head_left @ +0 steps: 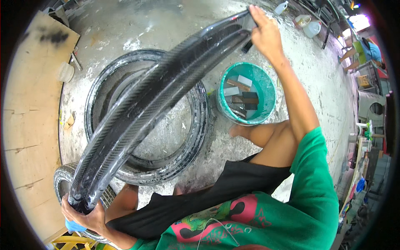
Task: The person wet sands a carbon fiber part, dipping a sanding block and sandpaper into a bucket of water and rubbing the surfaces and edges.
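I hold a long, glossy, curved carbon-fiber panel [137, 104] diagonally across the view. My left hand [85, 212] grips its lower end, and my right hand [264, 33] grips its upper end. Beneath the panel a large worn tire [193, 146] lies flat on the floor, with a smaller tire [60, 185] near my left hand. Something blue [75, 226], possibly cloth, shows just below that hand. A teal bucket [262, 104] with several small rectangular blocks [250, 100] in water stands right of the large tire.
A plywood board [29, 137] runs along the left, beside a white container [66, 71]. Plastic jugs [311, 29] sit at the back right. Another person [368, 52] is at the far right near cluttered shelving [371, 108]. My bare leg [271, 146] is bent below the bucket.
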A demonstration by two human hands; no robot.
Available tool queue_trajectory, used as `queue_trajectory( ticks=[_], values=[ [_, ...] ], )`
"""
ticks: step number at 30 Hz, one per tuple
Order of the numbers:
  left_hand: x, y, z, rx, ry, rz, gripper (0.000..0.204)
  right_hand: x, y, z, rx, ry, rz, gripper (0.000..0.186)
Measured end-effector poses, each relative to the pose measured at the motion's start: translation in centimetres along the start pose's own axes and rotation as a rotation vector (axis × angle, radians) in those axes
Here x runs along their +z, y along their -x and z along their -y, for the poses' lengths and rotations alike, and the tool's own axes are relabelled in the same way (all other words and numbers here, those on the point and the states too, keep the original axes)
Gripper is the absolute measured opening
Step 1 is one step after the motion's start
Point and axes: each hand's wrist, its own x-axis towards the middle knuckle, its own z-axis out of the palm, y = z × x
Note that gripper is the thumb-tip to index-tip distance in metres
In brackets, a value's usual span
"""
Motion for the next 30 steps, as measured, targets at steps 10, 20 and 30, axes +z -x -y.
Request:
queue_trajectory(
  ticks=[10, 20, 30],
  values=[
    [-1.0, 0.5, 0.0, -0.005, -0.016, 0.015, 0.085, -3.1, -1.9, 3.9, 0.109, -0.345, 0.0, 0.037],
    [-2.1, 1.2, 1.0, -0.021, -0.004, 0.006, 0.088, -3.9, -2.3, 7.5, -0.181, -0.247, 0.04, 0.065],
    [-2.6, 1.9, 1.6, -0.005, -0.041, -0.021, 0.088, -3.4, 0.0, 11.5, -0.342, -0.356, -0.119, 0.066]
  ],
)
